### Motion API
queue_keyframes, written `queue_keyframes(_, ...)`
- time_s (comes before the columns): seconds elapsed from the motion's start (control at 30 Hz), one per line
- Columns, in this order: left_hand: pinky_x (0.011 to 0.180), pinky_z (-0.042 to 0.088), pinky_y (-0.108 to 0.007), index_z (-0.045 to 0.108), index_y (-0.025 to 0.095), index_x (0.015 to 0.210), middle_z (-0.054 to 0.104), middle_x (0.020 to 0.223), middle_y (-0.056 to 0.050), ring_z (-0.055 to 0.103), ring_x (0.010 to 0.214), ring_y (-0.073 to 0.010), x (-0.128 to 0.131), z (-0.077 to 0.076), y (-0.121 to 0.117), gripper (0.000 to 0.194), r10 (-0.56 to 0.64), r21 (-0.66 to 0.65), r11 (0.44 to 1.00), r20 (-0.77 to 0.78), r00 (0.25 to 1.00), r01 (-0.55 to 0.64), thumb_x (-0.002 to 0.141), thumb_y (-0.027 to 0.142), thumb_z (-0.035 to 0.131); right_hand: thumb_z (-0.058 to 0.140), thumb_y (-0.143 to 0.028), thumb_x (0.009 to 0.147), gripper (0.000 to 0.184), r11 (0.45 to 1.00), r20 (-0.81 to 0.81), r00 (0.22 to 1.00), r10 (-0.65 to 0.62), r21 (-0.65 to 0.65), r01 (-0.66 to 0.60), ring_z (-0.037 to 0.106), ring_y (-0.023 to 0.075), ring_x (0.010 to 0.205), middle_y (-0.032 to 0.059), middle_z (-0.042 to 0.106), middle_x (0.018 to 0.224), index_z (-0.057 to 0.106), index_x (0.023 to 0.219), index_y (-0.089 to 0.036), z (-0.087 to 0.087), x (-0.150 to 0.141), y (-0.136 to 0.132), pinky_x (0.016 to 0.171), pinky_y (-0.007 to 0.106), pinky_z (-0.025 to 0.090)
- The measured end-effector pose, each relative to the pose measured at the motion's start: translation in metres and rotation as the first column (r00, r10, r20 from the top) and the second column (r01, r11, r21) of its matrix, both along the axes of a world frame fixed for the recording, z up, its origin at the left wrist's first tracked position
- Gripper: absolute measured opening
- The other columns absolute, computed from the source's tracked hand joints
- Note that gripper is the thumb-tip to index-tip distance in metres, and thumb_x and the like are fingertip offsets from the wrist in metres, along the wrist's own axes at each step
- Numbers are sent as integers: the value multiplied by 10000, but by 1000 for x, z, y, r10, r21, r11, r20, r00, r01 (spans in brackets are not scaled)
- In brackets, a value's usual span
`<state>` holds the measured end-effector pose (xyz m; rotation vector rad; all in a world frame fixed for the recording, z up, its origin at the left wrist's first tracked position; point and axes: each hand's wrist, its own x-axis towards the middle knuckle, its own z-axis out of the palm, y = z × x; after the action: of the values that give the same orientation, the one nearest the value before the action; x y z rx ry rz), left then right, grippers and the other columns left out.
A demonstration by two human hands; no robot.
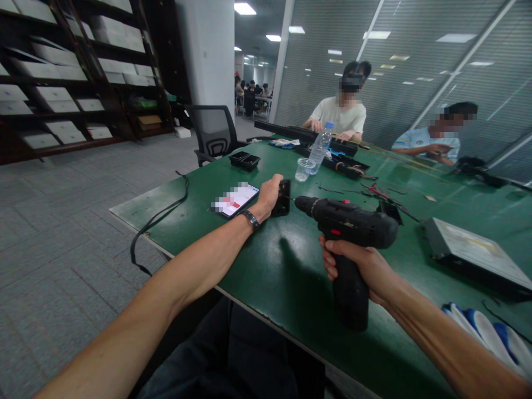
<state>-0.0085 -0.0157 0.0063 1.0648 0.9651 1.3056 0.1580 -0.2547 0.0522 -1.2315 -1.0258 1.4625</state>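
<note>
My right hand [353, 260] is wrapped round the handle of a black cordless drill [349, 221], its chuck pointing left. On the green table, my left hand [269, 197] grips a small black plastic box [283, 198], stood on its side with the open face toward the drill. The thin bit reaches close to the box; whether it touches something inside, I cannot tell. A smartphone [236, 200] with a lit screen lies just left of my left hand. Two more small black boxes [245, 160] sit farther back, seemingly with small parts in them.
A water bottle [321, 148] and a clear plastic cup [304, 169] stand beyond the box. A flat metal-topped case [477, 255] and blue-white gloves [486, 332] lie at right. A black strap [160, 213] hangs over the left edge. Two people sit across the table.
</note>
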Motion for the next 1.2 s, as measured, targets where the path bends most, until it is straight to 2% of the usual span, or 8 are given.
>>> queue_keyframes(0.23,696,393,-334,583,245,733,596,742,-2,539,735,-193,1,-1,3,367,0,18,1000,-40,999,0,1035,446,639,1057,-493,774,502,999,11,999,-33,-3,33,608,138,568,-18,639,690,732,965,-161,1,-3,1,561,266,557)
queue_keyframes(0.37,695,391,-333,551,250,726,576,733,7,522,725,-186,1,-1,4,372,-2,21,1000,-28,1000,3,1034,439,640,1068,-514,779,519,999,16,999,-34,-6,34,619,140,581,-16,648,702,736,969,-164,2,-3,2,571,265,569)
queue_keyframes(0.8,685,372,-328,506,255,719,519,715,17,467,716,-179,0,2,2,358,4,27,1000,-25,1000,-3,1014,410,637,1128,-556,660,612,997,20,998,-65,-29,65,596,133,556,-19,627,671,724,897,-164,6,-8,0,544,261,554)
queue_keyframes(1.03,687,400,-328,527,254,732,539,726,12,487,722,-184,0,0,3,359,-8,24,1000,-18,1000,9,1012,447,644,1082,-526,739,541,999,24,999,-46,-10,47,605,135,569,-17,637,691,722,925,-167,3,-5,0,559,263,559)
queue_keyframes(1.2,688,402,-335,560,250,740,569,737,5,522,729,-194,1,-1,3,349,-6,13,1000,-25,1000,7,1002,465,642,1052,-478,732,492,999,27,999,-36,-5,36,607,136,552,-19,639,675,721,924,-168,5,-6,2,547,260,549)
